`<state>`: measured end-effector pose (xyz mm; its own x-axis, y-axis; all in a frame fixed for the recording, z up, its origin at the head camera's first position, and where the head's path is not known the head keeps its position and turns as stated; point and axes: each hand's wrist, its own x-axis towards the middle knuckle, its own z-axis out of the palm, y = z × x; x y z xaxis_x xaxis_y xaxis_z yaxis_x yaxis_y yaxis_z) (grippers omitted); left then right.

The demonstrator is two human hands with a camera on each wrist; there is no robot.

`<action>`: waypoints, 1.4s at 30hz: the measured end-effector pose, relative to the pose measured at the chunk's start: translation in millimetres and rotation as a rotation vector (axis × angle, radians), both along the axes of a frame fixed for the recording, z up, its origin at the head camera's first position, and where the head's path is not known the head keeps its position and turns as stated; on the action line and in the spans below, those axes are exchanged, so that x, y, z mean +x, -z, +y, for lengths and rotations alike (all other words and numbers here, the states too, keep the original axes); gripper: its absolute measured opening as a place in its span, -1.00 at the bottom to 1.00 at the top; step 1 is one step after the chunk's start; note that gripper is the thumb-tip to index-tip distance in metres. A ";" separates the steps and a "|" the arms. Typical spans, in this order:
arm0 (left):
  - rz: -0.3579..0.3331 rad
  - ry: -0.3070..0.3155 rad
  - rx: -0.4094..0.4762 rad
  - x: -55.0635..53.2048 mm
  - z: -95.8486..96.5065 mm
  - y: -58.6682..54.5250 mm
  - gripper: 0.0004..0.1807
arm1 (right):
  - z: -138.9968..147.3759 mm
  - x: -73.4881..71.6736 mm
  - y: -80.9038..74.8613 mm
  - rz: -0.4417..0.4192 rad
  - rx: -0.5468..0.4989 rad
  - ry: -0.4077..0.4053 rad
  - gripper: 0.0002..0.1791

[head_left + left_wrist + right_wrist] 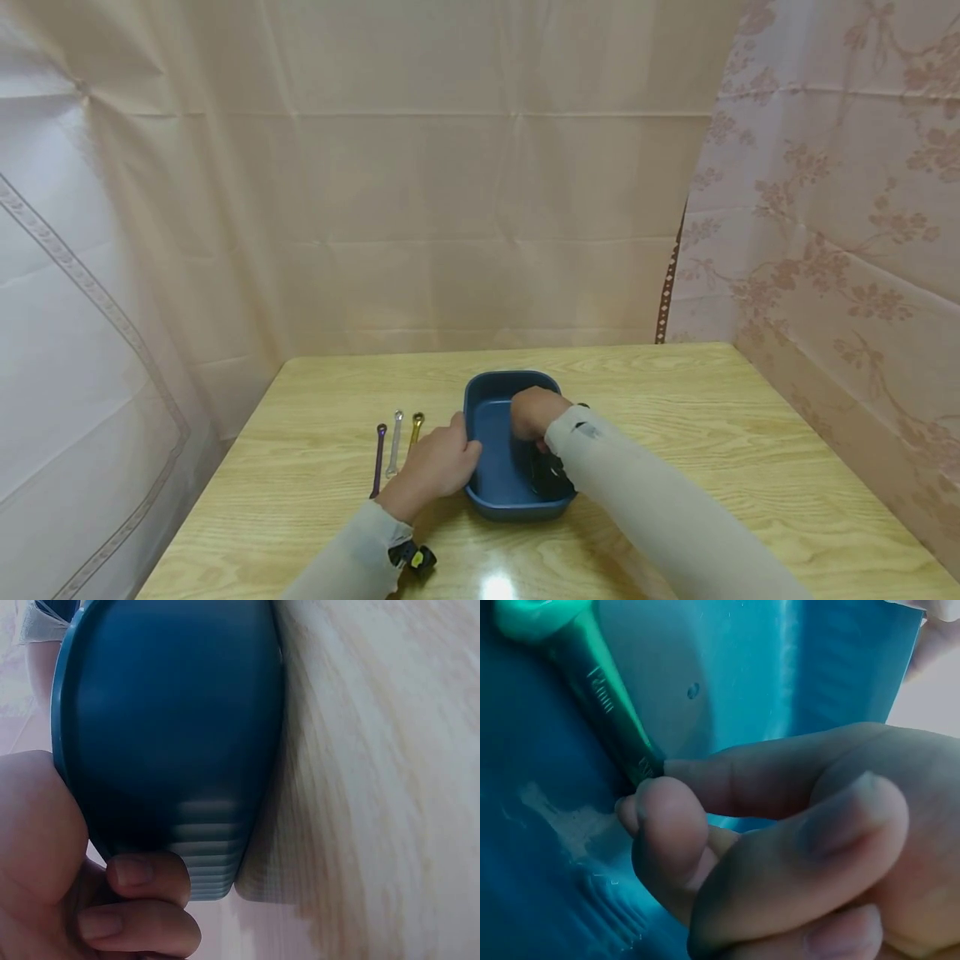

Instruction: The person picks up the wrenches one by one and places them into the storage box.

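A deep blue plastic basin with rounded corners stands on the table. My left hand grips its left rim, with fingers curled against the outer wall in the left wrist view. Reaching down inside the basin, my right hand pinches one end of a green metal wrench between thumb and fingertips. The wrench has "12mm" stamped on its shank, and its ring head lies at the upper left of the right wrist view. From the head view, my right hand and sleeve hide this wrench.
Left of the basin lie a purple wrench, a silver wrench and a gold wrench, roughly side by side; my left hand partly covers the gold one. The wooden table backs onto a beige curtain.
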<state>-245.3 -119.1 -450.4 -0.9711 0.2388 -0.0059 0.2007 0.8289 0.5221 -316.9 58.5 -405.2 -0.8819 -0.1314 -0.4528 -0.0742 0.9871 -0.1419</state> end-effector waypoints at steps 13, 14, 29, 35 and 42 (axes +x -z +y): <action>-0.007 -0.004 -0.002 0.3 1.8 -1.1 -0.37 | 2.0 3.3 -0.7 0.060 0.033 -0.054 -0.80; -0.006 -0.003 -0.003 0.6 2.2 -1.5 -0.37 | 2.5 3.7 -0.9 0.063 0.034 -0.055 -0.81; -0.010 -0.006 0.017 3.7 1.6 -1.6 -0.38 | 4.6 5.1 -9.6 0.118 0.008 -0.084 -0.85; -0.016 -0.003 0.036 3.8 1.6 -0.2 -0.35 | 7.8 6.4 -15.3 0.125 -0.015 -0.117 -0.81; -0.003 0.001 0.031 3.5 3.1 0.5 -0.34 | 16.7 9.1 -24.6 0.105 -0.100 -0.110 -0.82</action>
